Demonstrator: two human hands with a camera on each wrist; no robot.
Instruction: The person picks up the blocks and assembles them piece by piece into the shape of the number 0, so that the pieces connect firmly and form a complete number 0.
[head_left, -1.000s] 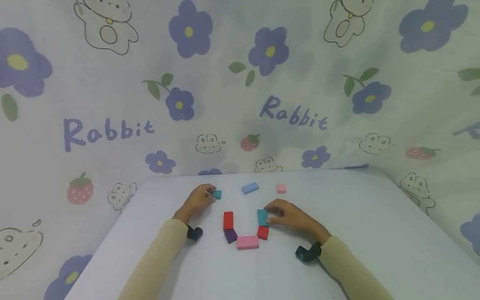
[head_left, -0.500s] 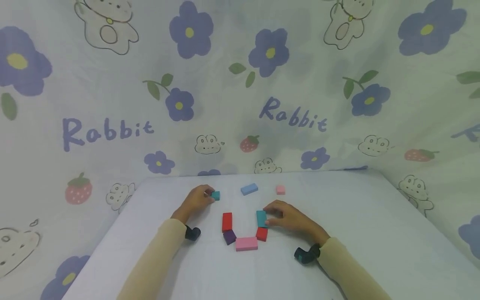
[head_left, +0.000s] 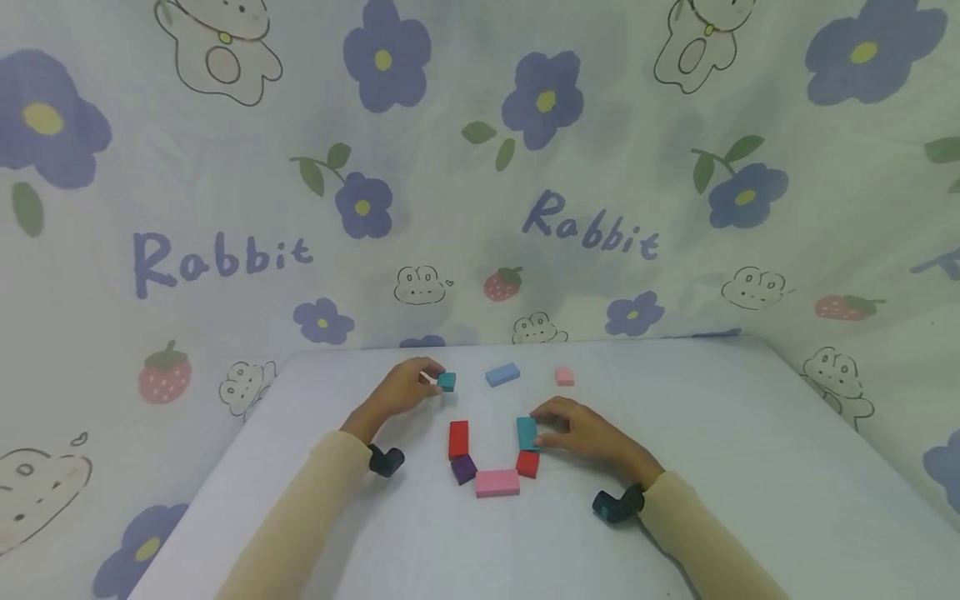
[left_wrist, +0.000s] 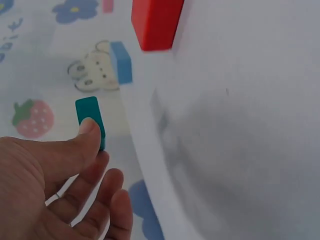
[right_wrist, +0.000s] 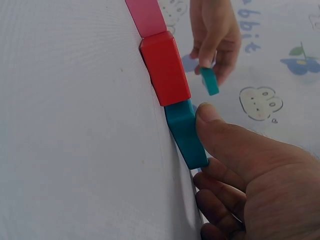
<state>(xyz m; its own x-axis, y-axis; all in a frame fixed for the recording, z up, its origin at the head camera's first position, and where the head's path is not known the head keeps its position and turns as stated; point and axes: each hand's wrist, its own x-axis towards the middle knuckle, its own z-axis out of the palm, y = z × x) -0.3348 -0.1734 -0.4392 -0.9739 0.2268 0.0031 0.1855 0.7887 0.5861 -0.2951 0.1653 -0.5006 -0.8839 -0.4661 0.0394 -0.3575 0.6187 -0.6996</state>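
My left hand [head_left: 399, 388] pinches a small teal block [left_wrist: 89, 111] between thumb and fingers, and in the head view it is raised off the white table at the back left. My right hand [head_left: 581, 431] has its thumb and index finger on a longer teal block [right_wrist: 184, 131], which lies on the table. This block is the right arm of a U of blocks, its near end meeting a red cube [head_left: 528, 464]. A pink block [head_left: 497, 483] forms the base of the U. On the left side, a purple cube [head_left: 463, 468] joins a red block [head_left: 459, 440].
A light blue block [head_left: 502, 374] and a small pale pink cube [head_left: 565, 377] lie apart near the back of the table [head_left: 750, 467]. Behind them hangs a cloth [head_left: 465, 175] printed with flowers and rabbits.
My left hand has lifted the small teal block and carried it slightly to the right. My right hand stays at the longer teal block.
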